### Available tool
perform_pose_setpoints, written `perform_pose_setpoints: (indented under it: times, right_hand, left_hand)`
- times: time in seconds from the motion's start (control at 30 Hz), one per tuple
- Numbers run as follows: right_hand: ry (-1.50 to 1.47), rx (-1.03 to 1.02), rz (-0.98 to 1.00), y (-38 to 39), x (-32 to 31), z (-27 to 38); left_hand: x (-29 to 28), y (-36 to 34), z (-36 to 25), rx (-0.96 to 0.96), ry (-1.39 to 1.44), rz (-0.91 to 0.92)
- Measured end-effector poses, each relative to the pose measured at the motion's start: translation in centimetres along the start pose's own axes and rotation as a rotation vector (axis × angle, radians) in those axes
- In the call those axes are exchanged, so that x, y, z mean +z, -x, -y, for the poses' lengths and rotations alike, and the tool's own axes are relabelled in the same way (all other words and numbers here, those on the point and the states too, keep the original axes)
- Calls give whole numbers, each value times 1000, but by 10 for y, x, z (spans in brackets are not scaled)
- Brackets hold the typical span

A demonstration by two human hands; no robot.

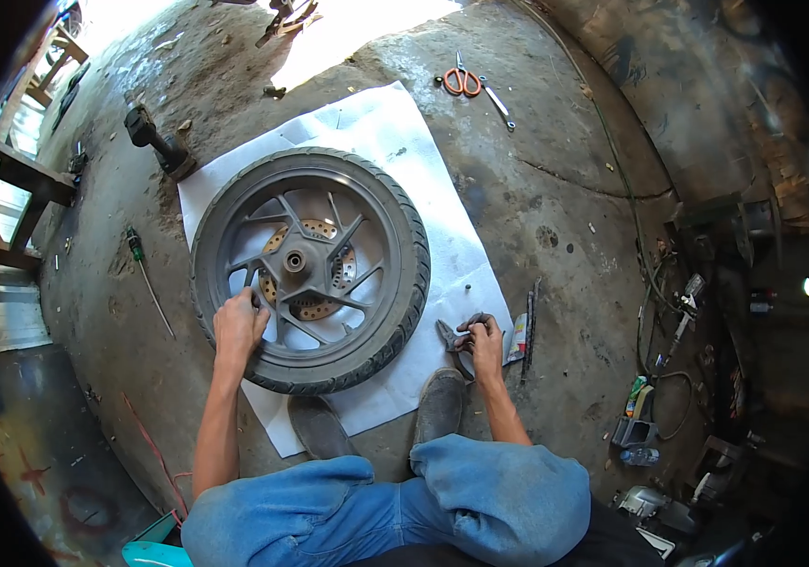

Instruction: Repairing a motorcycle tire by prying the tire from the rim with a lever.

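A motorcycle wheel with a black tyre and grey spokes lies flat before me, its drilled brake disc showing through the spokes. My left hand reaches over the near-left rim, its fingers curled at a spoke. To the right of the tyre, my right hand is closed in a pinch, with blackened fingertips. What it pinches, if anything, is too small to make out. Dark pliers are right beside those fingers; whether they touch is unclear. A small dark part lies beyond that hand.
White sheeting spreads under the wheel. A cordless power tool stands at its far-left corner, and a green-handled screwdriver lies left. Orange-handled scissors and a wrench are far right. A tube lies beside my right hand.
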State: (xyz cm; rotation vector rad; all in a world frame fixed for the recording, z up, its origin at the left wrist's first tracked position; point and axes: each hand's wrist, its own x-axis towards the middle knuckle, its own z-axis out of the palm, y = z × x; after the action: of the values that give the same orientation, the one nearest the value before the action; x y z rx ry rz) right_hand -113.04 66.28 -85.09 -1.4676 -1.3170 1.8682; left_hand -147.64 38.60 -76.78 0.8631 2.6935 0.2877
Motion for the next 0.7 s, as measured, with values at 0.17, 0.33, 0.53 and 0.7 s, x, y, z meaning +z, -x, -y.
perform_pose_setpoints:
  times: [0.17,0.33,0.53,0.7]
  right_hand:
    - [-212,153,465,27,24,13]
    - [-190,429,702,64,77,41]
    - [-29,424,706,60,74,38]
    - [145,185,265,15,38,45]
  left_hand:
    - [-16,44,-101,468,576,-7]
    - [17,75,-152,710,452,61]
    - [35,82,-141,649,600,74]
    - [24,75,-80,292,509,-232]
